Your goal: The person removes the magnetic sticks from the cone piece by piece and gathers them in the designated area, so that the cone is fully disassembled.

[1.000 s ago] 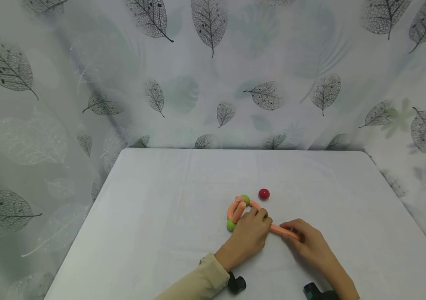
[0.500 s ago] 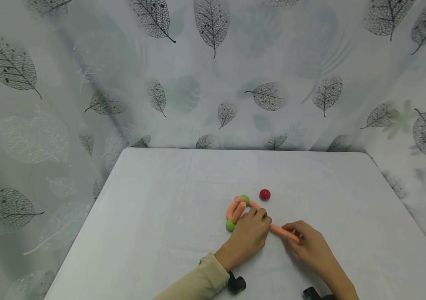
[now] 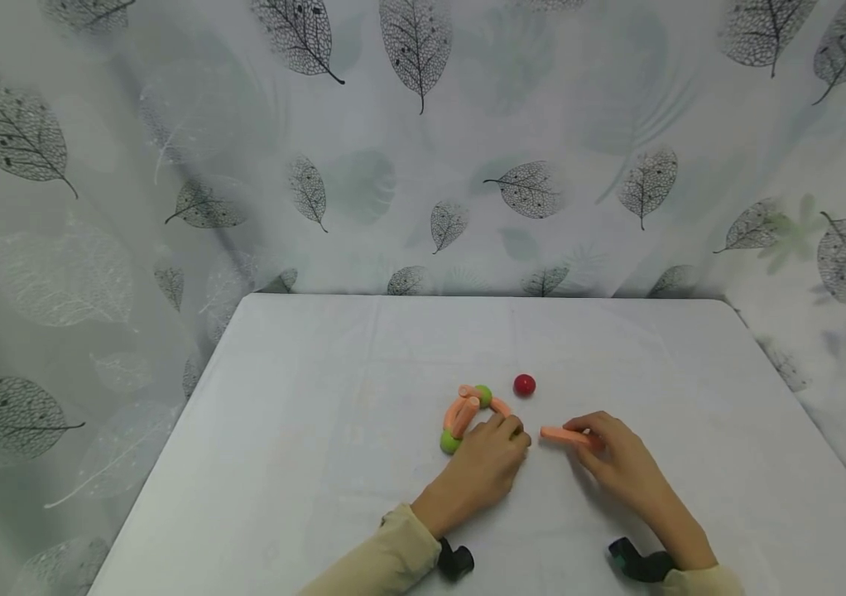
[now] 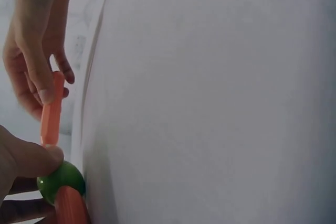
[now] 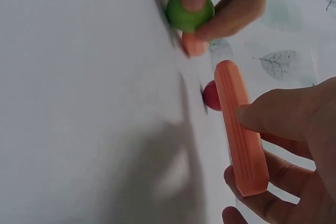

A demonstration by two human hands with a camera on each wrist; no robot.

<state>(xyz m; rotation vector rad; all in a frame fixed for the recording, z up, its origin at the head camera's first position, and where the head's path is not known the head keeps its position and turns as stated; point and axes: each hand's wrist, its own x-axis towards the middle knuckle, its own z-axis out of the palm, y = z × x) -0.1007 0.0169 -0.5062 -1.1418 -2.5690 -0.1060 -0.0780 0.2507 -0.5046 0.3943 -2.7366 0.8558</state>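
Note:
In the head view my left hand (image 3: 478, 468) sits over the near right part of a toy frame made of orange rods (image 3: 467, 415) and green balls (image 3: 450, 442). It pinches a green ball (image 5: 181, 17) of that frame between thumb and fingers, clearest in the right wrist view. My right hand (image 3: 617, 463) holds a loose orange rod (image 5: 241, 129), ridged along its length, between thumb and fingers. The rod's left end points toward my left hand, with a gap between them. Part of the frame is hidden under my left hand.
A red ball (image 3: 524, 385) lies on the white tabletop (image 3: 334, 372), behind and to the right of the frame. A leaf-patterned curtain (image 3: 423, 165) hangs behind the table. Black wrist devices (image 3: 456, 560) show near both forearms.
My right hand has moved up and away with the orange rod, whose end was at my left hand and is now apart. The frame and left hand have shifted slightly left.

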